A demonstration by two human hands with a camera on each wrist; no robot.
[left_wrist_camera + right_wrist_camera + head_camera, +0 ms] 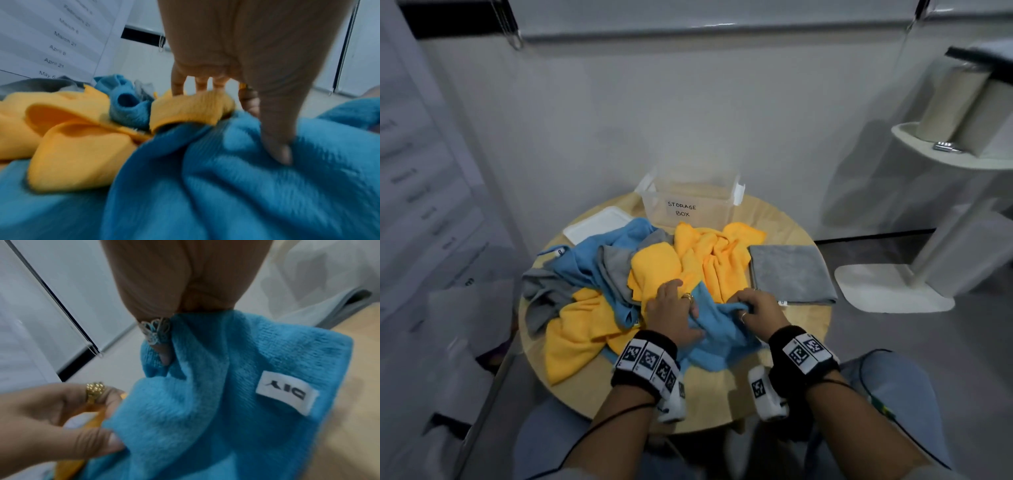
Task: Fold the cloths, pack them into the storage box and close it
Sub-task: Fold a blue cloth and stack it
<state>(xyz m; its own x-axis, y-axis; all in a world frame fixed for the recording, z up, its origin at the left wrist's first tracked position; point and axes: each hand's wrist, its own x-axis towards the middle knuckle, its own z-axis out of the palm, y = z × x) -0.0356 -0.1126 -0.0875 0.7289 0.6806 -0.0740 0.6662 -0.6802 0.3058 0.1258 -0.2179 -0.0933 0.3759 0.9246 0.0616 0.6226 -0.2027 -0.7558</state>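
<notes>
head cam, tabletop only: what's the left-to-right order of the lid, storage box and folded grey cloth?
white lid → storage box → folded grey cloth

Crumpled cloths [654, 274] heaped; storage box [688, 205] open

The setting is an indoor staged test room, not a lived-in home. Indicators: plain white walls [688, 113]; a small round wooden table [808, 329]; a clear plastic bin hand-labelled "STORAGE BOX" [681, 209]; a printed list of dates [59, 40] posted on the left; a white pedestal stand [914, 274] on the right.
</notes>
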